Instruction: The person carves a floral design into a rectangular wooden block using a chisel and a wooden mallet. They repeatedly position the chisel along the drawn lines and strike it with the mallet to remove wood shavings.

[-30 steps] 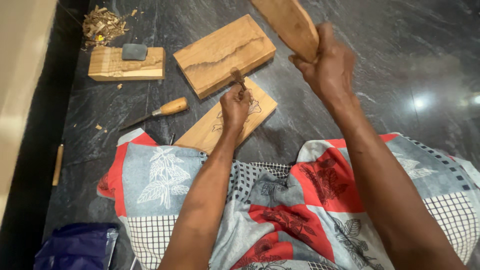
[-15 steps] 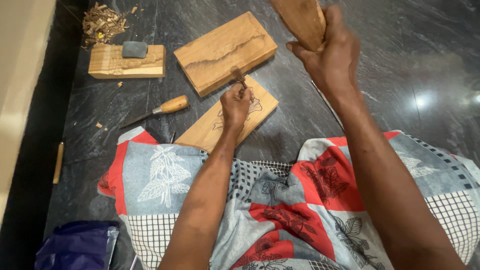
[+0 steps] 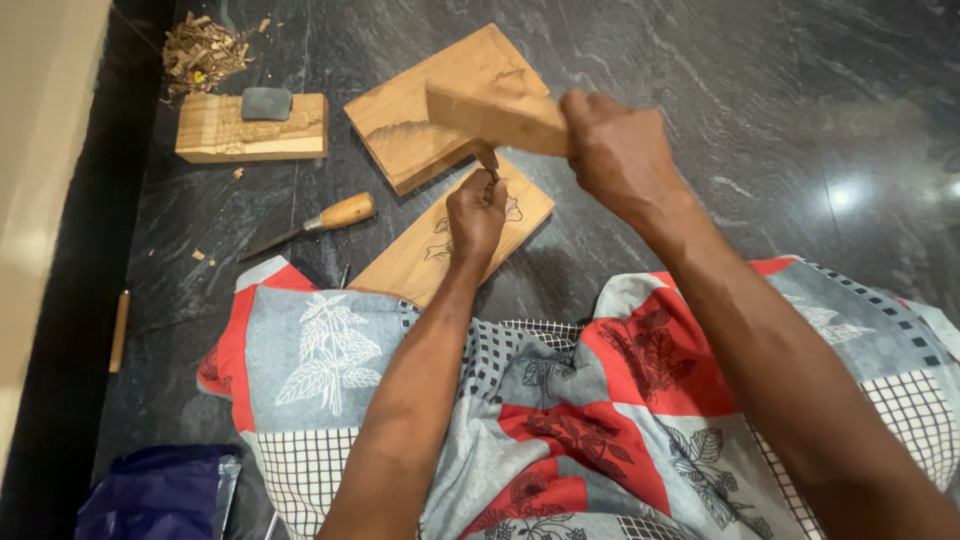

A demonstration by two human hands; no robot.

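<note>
Carving board (image 3: pixel 452 240) flat on dark floor, drawn outlines on top. Left hand (image 3: pixel 477 212) clenched around small chisel (image 3: pixel 488 160), tip on board. Right hand (image 3: pixel 618 152) raised, fingers gripping wooden mallet block (image 3: pixel 492 115) just above chisel head. Spare chisel (image 3: pixel 318 220) lies left.

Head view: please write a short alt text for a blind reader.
A left hand holds a chisel upright on a wooden board with a drawn design, and the right hand brings a wooden mallet onto it.
</note>
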